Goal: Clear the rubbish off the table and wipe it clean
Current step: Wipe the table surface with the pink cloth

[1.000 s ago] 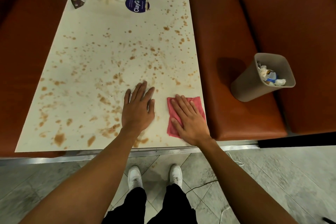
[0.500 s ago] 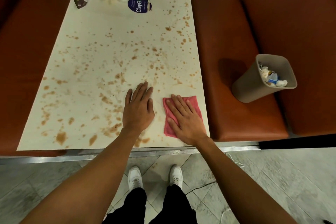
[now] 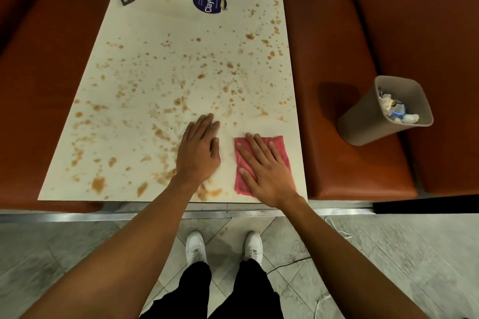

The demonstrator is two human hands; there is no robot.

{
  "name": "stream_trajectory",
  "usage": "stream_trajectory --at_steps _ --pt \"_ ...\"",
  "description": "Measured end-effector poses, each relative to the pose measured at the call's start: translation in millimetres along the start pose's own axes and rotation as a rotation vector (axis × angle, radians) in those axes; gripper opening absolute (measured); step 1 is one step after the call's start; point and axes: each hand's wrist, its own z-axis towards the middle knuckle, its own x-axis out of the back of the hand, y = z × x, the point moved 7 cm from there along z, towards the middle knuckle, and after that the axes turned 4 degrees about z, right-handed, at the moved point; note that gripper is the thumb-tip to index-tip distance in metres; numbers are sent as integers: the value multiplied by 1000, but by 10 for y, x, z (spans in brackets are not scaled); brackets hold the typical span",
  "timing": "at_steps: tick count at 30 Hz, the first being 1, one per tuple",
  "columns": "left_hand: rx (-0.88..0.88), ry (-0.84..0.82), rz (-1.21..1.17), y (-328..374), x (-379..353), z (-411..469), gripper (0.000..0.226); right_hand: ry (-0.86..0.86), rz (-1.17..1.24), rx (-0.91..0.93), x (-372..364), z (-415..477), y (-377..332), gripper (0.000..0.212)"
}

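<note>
Table (image 3: 155,23), white and speckled with brown stains, fills the middle. A pink cloth (image 3: 281,145) lies flat near its 5 o'clock corner, pressed under the right hand (image 3: 267,176), fingers straight and spread. The left hand (image 3: 198,153) rests flat on the table at the cloth's 9 o'clock, holding nothing. At 3 o'clock, a beige bin (image 3: 363,122) of rubbish stands on the bench (image 3: 337,33).

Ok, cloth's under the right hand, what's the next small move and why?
Probably push the pink cloth forward with the right hand: it lies flat under the palm, brown stains start just beyond the fingertips, and the left hand blocks a leftward sweep.
</note>
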Motion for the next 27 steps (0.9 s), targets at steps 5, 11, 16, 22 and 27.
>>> stream_trajectory --at_steps 5,11,16,22,27 --pt "-2 -2 24 -28 67 -36 47 69 -7 -369 30 179 301 67" --pt "12 -12 35 -20 67 -44 47 8 6 -107 -73 71 -322 71" --pt "18 -12 59 -12 67 -56 47 8 3 -79 2 -131 11 74" --pt "42 -32 81 -46 51 -75 49 41 1 -394 -107 291 -122 72" --pt "54 8 51 -81 62 -84 47 -31 2 46 -44 -99 -297 73"
